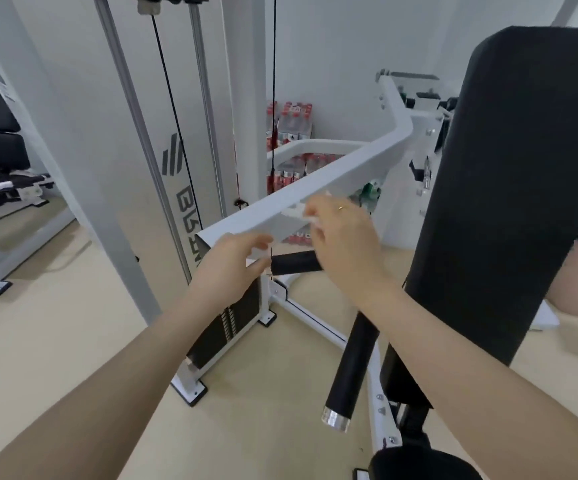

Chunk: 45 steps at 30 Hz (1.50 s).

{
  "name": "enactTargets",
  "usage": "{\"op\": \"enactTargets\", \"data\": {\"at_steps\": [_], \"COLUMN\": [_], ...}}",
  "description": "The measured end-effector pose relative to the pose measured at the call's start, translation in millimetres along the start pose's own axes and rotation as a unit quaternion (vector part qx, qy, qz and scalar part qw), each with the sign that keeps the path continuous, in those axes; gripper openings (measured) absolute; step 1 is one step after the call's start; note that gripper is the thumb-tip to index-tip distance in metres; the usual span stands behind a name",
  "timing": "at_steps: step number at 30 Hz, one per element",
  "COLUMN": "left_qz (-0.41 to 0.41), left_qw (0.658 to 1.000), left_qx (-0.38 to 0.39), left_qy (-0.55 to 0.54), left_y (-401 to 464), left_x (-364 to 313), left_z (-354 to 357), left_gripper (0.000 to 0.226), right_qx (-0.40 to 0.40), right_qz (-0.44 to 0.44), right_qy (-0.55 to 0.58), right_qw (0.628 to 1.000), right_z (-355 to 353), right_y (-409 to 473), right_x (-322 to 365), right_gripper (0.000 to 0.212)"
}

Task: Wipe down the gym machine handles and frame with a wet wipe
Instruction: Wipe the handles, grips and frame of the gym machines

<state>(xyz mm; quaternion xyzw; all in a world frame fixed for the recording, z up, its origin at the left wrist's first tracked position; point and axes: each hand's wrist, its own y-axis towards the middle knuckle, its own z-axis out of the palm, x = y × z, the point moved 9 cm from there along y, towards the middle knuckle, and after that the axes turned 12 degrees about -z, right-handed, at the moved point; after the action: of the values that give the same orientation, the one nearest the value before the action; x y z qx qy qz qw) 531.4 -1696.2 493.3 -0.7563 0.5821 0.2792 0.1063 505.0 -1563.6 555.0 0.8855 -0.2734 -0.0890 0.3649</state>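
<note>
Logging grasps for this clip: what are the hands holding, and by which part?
The right hand pinches a white wet wipe by its edge at the fingertips. The left hand appears to hold nothing.

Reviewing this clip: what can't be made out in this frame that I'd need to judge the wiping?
- Wet wipe: head view; mostly hidden behind the right hand, only blurred white bits show.
- Contact between wipe and white frame arm: covered by the fingers.
- Left hand: whether it grips anything is unclear; motion blur.
- Horizontal black handle: right end hidden by the right hand.
</note>
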Motion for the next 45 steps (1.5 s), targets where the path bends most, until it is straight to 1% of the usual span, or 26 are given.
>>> {"op": "enactTargets", "data": {"at_steps": [1, 2, 3, 4, 5, 7, 8, 9, 11, 12, 13, 15, 17, 21, 24, 26, 27, 29, 32, 34, 35, 37, 39, 41, 43, 45], "left_qz": [0.016, 0.035, 0.055, 0.073, 0.087, 0.113, 0.126, 0.134, 0.139, 0.148, 0.167, 0.203, 0.222, 0.237, 0.239, 0.237, 0.237, 0.239, 0.242, 0.238, 0.235, 0.229, 0.222, 0.209, 0.191, 0.168], "left_qw": [1.000, 0.998, 0.995, 0.990, 0.987, 0.982, 0.981, 0.980, 0.977, 0.972, 0.963, 0.950, 0.947, 0.951, 0.950, 0.952, 0.952, 0.950, 0.951, 0.952, 0.953, 0.953, 0.952, 0.954, 0.959, 0.967], "left_qx": [0.019, 0.046, 0.074, 0.097, 0.111, 0.116, 0.109, 0.104, 0.108, 0.112, 0.112, 0.112, 0.116, 0.101, 0.106, 0.106, 0.106, 0.105, 0.095, 0.088, 0.084, 0.075, 0.080, 0.087, 0.082, 0.069], "left_qy": [0.015, 0.031, 0.048, 0.065, 0.079, 0.094, 0.099, 0.104, 0.121, 0.146, 0.178, 0.208, 0.199, 0.171, 0.170, 0.162, 0.164, 0.172, 0.168, 0.170, 0.174, 0.185, 0.195, 0.197, 0.194, 0.179], "left_y": [7.0, 12.9, 17.3, 20.6, 23.4, 29.6, 33.1, 35.9, 41.4, 42.7, 42.8, 42.6, 43.8, 43.1, 42.9, 43.7, 43.0, 41.4, 41.0, 39.9, 39.1, 37.4, 36.7, 37.2, 36.5, 32.7], "left_x": [0.5, 1.1, 1.4, 2.3, 2.8, 4.1, 3.1, 2.4, 2.7, 2.6, 1.1, -1.3, -2.0, -4.3, -3.2, -1.8, -1.5, -0.7, 0.3, 0.1, -0.7, -3.5, -5.1, -4.1, -0.1, 1.6], "left_z": [5.0, 12.6, 20.7, 28.2, 33.2, 37.2, 36.3, 34.8, 34.8, 37.3, 40.1, 43.9, 43.9, 40.8, 41.6, 41.1, 41.3, 41.6, 39.4, 38.8, 39.1, 39.6, 40.9, 41.8, 41.6, 40.6], "left_gripper": [0.034, 0.033, 0.033, 0.032, 0.032, 0.037, 0.041, 0.045, 0.047, 0.046, 0.044, 0.040, 0.035, 0.028, 0.027, 0.026, 0.027, 0.029, 0.029, 0.028, 0.027, 0.026, 0.025, 0.025, 0.026, 0.032], "right_qx": [0.095, 0.197, 0.294, 0.355, 0.357, 0.286, 0.257, 0.255, 0.322, 0.370, 0.416, 0.454, 0.456, 0.466, 0.464, 0.464, 0.426, 0.366, 0.441, 0.407, 0.400, 0.421, 0.430, 0.412, 0.376, 0.338], "right_qz": [-0.055, -0.079, -0.080, -0.061, -0.028, 0.022, 0.021, 0.007, -0.036, -0.041, -0.029, -0.021, -0.023, -0.019, -0.048, -0.073, -0.094, -0.087, 0.034, 0.110, 0.125, 0.116, 0.085, 0.109, 0.192, 0.309], "right_qy": [-0.043, -0.059, -0.051, -0.020, 0.021, 0.070, 0.051, 0.017, -0.036, -0.028, -0.007, -0.020, -0.075, -0.205, -0.211, -0.205, -0.217, -0.235, -0.267, -0.284, -0.293, -0.276, -0.238, -0.199, -0.163, -0.121], "right_qw": [0.993, 0.975, 0.951, 0.933, 0.933, 0.955, 0.965, 0.967, 0.945, 0.928, 0.909, 0.890, 0.887, 0.861, 0.859, 0.859, 0.873, 0.896, 0.856, 0.861, 0.859, 0.856, 0.867, 0.883, 0.892, 0.881], "right_z": [25.9, 52.7, 74.8, 85.5, 84.0, 72.1, 69.0, 73.3, 100.6, 117.3, 130.1, 135.1, 118.4, 92.8, 121.9, 138.5, 136.1, 111.5, 82.9, 62.0, 61.0, 77.9, 90.9, 84.7, 69.2, 51.6], "right_y": [-3.5, -14.6, -29.5, -40.1, -40.9, -28.9, -20.6, -14.0, -10.0, -13.8, -19.5, -23.3, -24.5, -34.3, -28.1, -28.3, -24.6, -17.7, -41.1, -45.3, -45.0, -40.3, -32.1, -31.9, -47.4, -71.4], "right_x": [11.7, 18.1, 18.9, 17.4, 14.8, 5.3, 1.0, -1.7, -1.3, -1.4, -1.9, -6.2, -13.4, -25.0, -3.8, 10.1, 13.6, 12.2, -29.3, -47.4, -49.2, -41.9, -28.5, -35.9, -56.3, -74.7], "right_gripper": [0.013, 0.022, 0.038, 0.053, 0.058, 0.052, 0.048, 0.047, 0.045, 0.043, 0.039, 0.030, 0.026, 0.037, 0.034, 0.027, 0.019, 0.009, 0.016, 0.019, 0.020, 0.020, 0.021, 0.020, 0.019, 0.018]}}
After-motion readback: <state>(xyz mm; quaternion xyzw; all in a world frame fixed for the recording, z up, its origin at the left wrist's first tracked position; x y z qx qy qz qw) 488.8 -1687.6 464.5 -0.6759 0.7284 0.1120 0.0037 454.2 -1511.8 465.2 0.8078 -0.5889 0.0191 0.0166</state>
